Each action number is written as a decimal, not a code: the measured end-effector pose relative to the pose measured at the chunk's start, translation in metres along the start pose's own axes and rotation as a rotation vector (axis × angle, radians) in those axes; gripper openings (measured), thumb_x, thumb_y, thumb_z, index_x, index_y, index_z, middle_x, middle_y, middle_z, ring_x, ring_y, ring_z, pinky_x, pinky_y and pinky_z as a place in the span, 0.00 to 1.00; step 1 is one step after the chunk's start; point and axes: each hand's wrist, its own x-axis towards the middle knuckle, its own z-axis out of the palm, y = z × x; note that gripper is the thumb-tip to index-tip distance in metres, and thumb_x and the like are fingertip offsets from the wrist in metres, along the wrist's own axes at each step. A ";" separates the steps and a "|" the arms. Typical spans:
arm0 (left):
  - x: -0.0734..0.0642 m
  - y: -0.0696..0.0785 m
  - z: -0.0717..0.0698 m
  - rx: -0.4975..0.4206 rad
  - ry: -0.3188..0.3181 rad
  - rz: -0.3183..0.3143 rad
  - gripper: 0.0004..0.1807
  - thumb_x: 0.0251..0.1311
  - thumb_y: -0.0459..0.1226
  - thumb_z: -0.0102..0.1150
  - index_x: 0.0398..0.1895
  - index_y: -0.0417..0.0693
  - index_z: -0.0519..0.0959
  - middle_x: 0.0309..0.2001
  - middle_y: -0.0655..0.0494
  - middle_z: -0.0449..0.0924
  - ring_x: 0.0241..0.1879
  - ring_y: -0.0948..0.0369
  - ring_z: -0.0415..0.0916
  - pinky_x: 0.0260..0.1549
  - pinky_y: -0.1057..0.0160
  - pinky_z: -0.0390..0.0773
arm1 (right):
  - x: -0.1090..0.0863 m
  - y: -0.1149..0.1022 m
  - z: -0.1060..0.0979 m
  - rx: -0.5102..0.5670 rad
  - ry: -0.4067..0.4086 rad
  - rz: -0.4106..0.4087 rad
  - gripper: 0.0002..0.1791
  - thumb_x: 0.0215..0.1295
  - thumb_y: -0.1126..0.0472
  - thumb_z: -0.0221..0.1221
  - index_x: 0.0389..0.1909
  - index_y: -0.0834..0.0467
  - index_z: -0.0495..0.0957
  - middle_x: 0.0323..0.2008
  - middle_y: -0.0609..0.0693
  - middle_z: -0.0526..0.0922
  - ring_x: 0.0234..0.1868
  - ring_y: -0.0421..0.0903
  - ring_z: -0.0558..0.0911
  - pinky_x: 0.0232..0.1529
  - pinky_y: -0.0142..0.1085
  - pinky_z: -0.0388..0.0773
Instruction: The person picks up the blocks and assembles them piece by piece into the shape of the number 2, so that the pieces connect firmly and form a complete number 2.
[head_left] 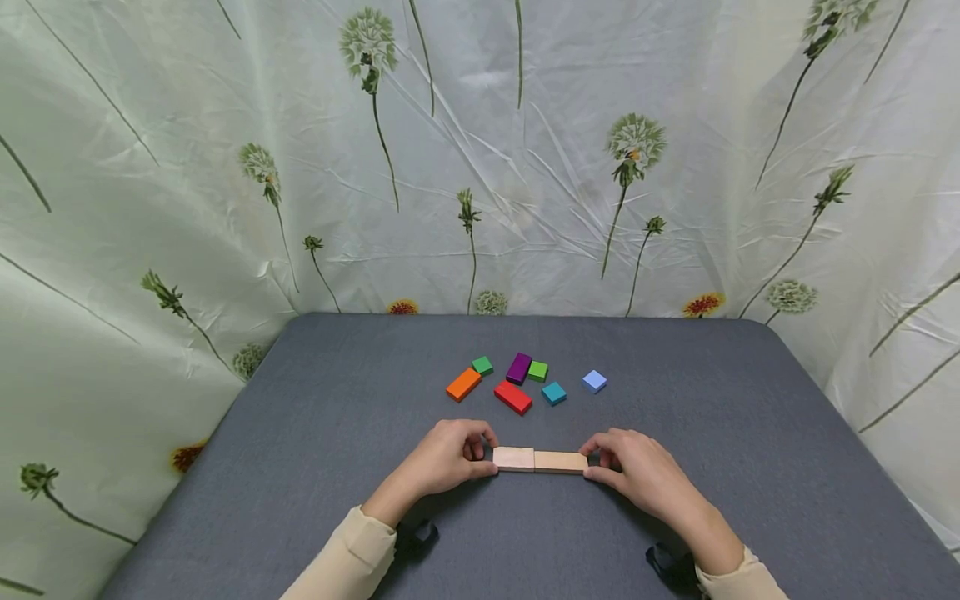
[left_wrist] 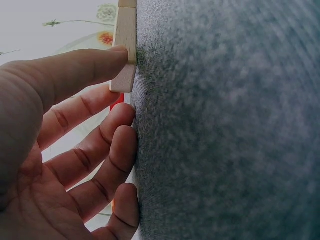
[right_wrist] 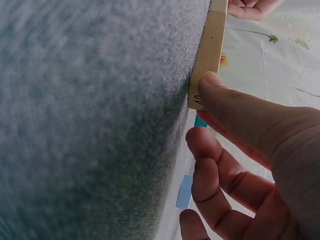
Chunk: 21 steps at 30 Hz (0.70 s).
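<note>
Two plain wooden blocks lie end to end in a row on the grey table in the head view. The left block (head_left: 513, 458) is slightly pinkish; the right block (head_left: 560, 462) is a yellower tan. My left hand (head_left: 446, 457) pinches the outer end of the pinkish block between thumb and index finger, its other fingers loosely bent in the left wrist view. At the opposite end, my right hand (head_left: 643, 468) pinches the tan block (right_wrist: 208, 50). A small dark printed mark shows on that block beside the right thumb.
Beyond the hands lie several coloured blocks: orange (head_left: 463, 384), green (head_left: 482, 366), purple (head_left: 519, 368), light green (head_left: 537, 371), red (head_left: 513, 397), teal (head_left: 554, 393) and light blue (head_left: 595, 381). A flower-printed curtain (head_left: 555, 200) hangs behind the grey table (head_left: 360, 375).
</note>
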 end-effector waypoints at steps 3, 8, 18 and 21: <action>-0.001 0.000 -0.001 -0.001 0.002 0.006 0.12 0.59 0.38 0.81 0.41 0.53 0.85 0.29 0.63 0.77 0.28 0.66 0.71 0.30 0.67 0.70 | 0.000 0.000 0.000 0.009 -0.004 -0.010 0.09 0.63 0.55 0.76 0.43 0.48 0.89 0.26 0.39 0.74 0.27 0.36 0.68 0.30 0.33 0.64; -0.003 -0.002 -0.001 -0.014 0.004 0.009 0.12 0.59 0.38 0.80 0.41 0.54 0.85 0.28 0.64 0.77 0.28 0.67 0.71 0.30 0.68 0.70 | 0.000 0.001 -0.001 0.027 -0.012 -0.037 0.09 0.63 0.55 0.76 0.42 0.48 0.89 0.25 0.39 0.74 0.26 0.35 0.68 0.30 0.32 0.65; -0.007 -0.006 0.000 -0.040 -0.001 -0.014 0.12 0.60 0.38 0.80 0.42 0.55 0.85 0.29 0.64 0.76 0.28 0.67 0.71 0.31 0.68 0.72 | -0.001 -0.002 -0.001 0.070 -0.045 -0.022 0.09 0.63 0.55 0.77 0.42 0.48 0.89 0.24 0.39 0.74 0.25 0.35 0.68 0.29 0.31 0.64; -0.009 -0.006 0.001 -0.049 0.003 -0.021 0.12 0.60 0.38 0.80 0.43 0.55 0.85 0.29 0.64 0.76 0.28 0.67 0.71 0.31 0.68 0.72 | -0.001 -0.001 0.000 0.083 -0.049 -0.030 0.09 0.63 0.55 0.77 0.42 0.48 0.89 0.24 0.39 0.74 0.24 0.34 0.68 0.29 0.31 0.64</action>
